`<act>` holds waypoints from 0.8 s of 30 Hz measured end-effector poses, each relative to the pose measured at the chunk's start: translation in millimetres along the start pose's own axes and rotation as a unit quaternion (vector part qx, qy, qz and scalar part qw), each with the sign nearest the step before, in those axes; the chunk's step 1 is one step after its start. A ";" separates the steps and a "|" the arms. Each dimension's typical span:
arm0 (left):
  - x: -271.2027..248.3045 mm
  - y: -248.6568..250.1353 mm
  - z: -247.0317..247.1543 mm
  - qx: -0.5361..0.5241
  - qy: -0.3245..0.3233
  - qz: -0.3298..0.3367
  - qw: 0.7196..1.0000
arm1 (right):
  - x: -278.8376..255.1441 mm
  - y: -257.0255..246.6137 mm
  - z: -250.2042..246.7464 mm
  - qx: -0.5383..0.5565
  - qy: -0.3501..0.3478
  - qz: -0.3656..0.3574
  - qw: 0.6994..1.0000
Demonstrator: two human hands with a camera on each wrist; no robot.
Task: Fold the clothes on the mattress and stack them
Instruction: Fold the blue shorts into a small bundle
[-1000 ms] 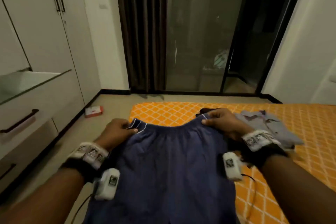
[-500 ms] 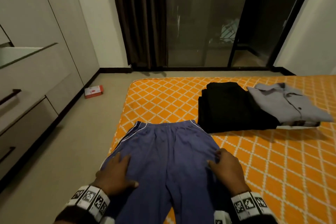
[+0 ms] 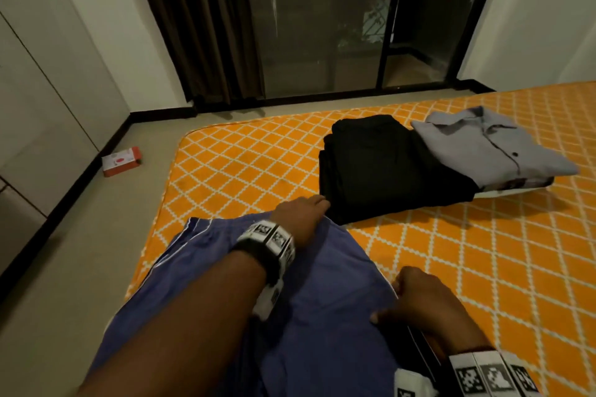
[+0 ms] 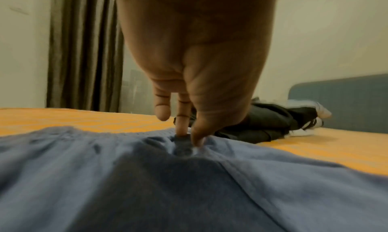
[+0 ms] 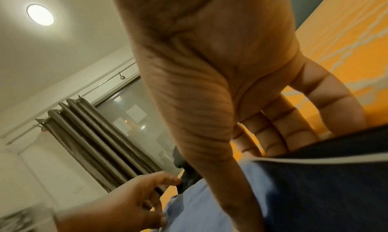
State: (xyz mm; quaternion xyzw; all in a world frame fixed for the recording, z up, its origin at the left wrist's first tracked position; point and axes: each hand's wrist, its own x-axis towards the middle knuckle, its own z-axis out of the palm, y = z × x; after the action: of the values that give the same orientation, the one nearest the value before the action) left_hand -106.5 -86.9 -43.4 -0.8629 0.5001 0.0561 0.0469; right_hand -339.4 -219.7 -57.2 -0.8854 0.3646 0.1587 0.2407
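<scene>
Blue shorts (image 3: 322,316) with a white side stripe lie flat on the near left corner of the orange mattress (image 3: 242,164). My left hand (image 3: 303,213) reaches across to the far right corner of the waistband. In the left wrist view its thumb and a finger (image 4: 182,129) pinch the blue fabric (image 4: 147,177) there. My right hand (image 3: 416,296) sits at the right side edge of the shorts. Its thumb lies on top, and its fingers (image 5: 273,136) curl under the striped edge (image 5: 293,194).
A folded black garment (image 3: 380,171) lies just beyond my left hand, with a folded grey shirt (image 3: 483,145) on a small stack to its right. A red box (image 3: 122,161) lies on the floor by the wardrobe (image 3: 38,90). Behind are a curtain (image 3: 200,26) and a glass door (image 3: 322,26).
Both hands lay flat on the shorts half a second ago. My left hand has crossed to the far right waistband corner and pinched it; my right hand has moved to the right edge and gripped it.
</scene>
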 end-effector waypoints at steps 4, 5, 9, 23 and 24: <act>38.7 8.5 -2.3 0.084 -0.021 0.030 0.996 | -7.5 3.2 1.2 -0.032 -0.044 -0.013 0.998; 40.4 7.1 -3.3 0.096 -0.020 0.035 0.995 | -8.5 2.6 1.2 -0.040 -0.042 -0.016 0.998; 41.4 5.3 -12.2 0.137 -0.027 0.081 0.987 | -4.6 0.5 2.8 -0.005 -0.013 -0.036 0.999; 52.8 5.4 -51.4 0.153 0.033 0.066 0.985 | -3.4 33.5 -12.8 -0.094 -0.082 0.014 0.992; 56.3 5.4 -58.6 0.139 0.049 0.058 0.987 | -0.3 43.0 -17.6 -0.096 -0.084 0.039 0.991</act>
State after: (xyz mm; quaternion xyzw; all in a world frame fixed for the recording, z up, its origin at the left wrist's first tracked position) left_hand -80.4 -145.9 6.4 -0.8192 0.5539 -0.0536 0.1385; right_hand -368.8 -255.7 -55.7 -0.8731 0.3602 0.2762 0.1782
